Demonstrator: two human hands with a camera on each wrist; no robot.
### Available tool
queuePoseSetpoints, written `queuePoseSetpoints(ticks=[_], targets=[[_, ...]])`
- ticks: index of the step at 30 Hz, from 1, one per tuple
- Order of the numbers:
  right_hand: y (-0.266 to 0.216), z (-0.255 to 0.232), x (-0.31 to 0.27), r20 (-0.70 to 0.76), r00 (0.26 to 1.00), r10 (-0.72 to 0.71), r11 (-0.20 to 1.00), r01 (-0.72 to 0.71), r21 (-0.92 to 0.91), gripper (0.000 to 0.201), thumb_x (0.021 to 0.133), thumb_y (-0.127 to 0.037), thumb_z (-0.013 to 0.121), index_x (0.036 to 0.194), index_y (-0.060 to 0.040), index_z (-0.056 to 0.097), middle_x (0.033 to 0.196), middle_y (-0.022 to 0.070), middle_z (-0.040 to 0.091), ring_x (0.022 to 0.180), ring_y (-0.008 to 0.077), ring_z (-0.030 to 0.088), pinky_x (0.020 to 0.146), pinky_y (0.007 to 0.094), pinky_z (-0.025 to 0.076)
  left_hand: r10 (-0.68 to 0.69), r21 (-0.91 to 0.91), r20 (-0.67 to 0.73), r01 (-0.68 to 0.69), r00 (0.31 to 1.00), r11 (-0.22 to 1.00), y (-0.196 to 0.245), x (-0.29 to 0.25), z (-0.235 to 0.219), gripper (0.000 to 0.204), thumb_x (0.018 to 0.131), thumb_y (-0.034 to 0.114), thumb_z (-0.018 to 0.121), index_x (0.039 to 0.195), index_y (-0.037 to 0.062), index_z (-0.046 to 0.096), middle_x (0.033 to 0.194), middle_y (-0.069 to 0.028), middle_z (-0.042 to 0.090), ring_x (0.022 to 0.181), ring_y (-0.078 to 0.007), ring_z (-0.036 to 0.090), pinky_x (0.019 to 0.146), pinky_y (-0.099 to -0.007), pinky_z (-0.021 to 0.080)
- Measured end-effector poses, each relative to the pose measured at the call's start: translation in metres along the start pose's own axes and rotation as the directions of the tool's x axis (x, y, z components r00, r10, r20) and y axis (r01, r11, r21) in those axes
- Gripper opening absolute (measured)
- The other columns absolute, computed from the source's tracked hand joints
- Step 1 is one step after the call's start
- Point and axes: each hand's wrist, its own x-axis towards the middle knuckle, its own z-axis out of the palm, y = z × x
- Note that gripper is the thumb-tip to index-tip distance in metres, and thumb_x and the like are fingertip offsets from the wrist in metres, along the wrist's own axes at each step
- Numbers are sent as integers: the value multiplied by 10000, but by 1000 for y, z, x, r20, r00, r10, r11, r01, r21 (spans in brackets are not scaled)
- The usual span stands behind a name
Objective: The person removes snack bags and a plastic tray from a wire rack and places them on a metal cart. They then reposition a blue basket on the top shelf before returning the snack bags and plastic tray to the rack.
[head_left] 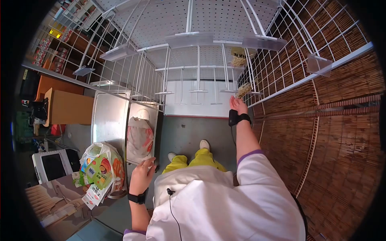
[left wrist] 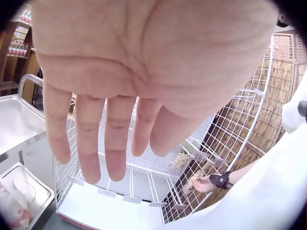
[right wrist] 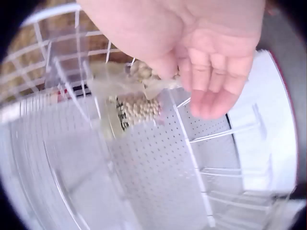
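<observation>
My right hand (head_left: 239, 106) is raised at the right side of the wire rack, beside a clear packet of pale, bean-like pieces (head_left: 243, 90) hanging low on a hook. In the right wrist view the thumb of this hand (right wrist: 206, 62) overlaps the packet (right wrist: 144, 72); whether they touch is hard to tell. The other fingers hang loosely bent with nothing in them. Another packet (right wrist: 139, 110) with dark print hangs behind. My left hand (head_left: 142, 175) hovers at my left side, away from the rack; its fingers are extended and hold nothing in the left wrist view (left wrist: 129, 86).
White rack hooks with clear label holders (head_left: 189, 39) stick out toward me. Woven reed matting (head_left: 341, 136) lines the right. On the left are a metal sink (head_left: 109, 116), a pale bag (head_left: 139, 138) in a tray and a colourful filled plastic bag (head_left: 100, 166).
</observation>
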Motion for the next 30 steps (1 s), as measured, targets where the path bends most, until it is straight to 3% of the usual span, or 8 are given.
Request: queuePoseSetpoints(ticks=[2,7,10,12,15,17,20,30], targets=[[9,8,8,-44,999,24,840,4,542,478,963,-348,440,1225,45,365,1209,269,500,1120,388,510,931,466,476,-22,11,4,21,1000,1000,2,-4,1,294,817,80,599,1110,72,578,891,-133,638,808,-325,617,696,-388,488],[5,5,50,160,972,172,441,-222,870,848,814,-576,566,1313,65,322,1261,253,478,1149,391,485,975,491,428,-46,51,19,45,999,998,5,-11,2,295,818,83,597,1113,77,581,885,-133,636,811,-327,615,698,-390,488],[4,10,59,86,996,13,495,-81,865,742,832,-521,587,1309,1,364,1217,227,511,1109,368,512,934,460,457,-103,34,54,101,993,994,6,-14,2,308,818,75,588,1126,66,578,894,-144,643,806,-331,621,698,-387,490],[7,-1,77,32,996,-88,691,38,722,358,899,-243,585,1182,-41,495,1069,146,570,1002,294,560,850,416,499,-114,25,50,113,992,993,9,-13,1,310,818,77,588,1127,64,578,892,-148,644,805,-332,622,699,-387,490],[13,-39,127,-6,988,-152,632,101,768,244,886,-84,576,1123,-38,537,1004,115,577,897,247,575,811,406,509,-106,22,55,105,993,994,10,-10,2,308,818,82,587,1126,63,577,888,-154,644,806,-336,621,700,-389,491],[6,-46,120,92,995,-50,516,-53,855,236,867,20,559,1096,-35,550,967,97,581,828,211,565,784,400,514,-93,29,60,91,994,995,9,-6,4,306,820,85,585,1124,63,576,885,-157,643,808,-339,621,700,-392,490],[0,-29,63,4,987,-161,670,106,735,207,871,58,512,1065,-3,545,933,111,603,846,225,587,775,365,524,-67,51,76,63,995,997,7,-1,8,300,821,84,580,1120,65,571,878,-159,643,807,-348,616,697,-401,489],[12,-76,1,-25,990,-136,731,118,672,115,893,29,507,1001,52,539,955,141,589,900,238,566,835,387,522,49,1,114,-50,992,999,14,27,17,278,828,88,582,1102,45,574,876,-153,648,805,-351,616,704,-414,486]])
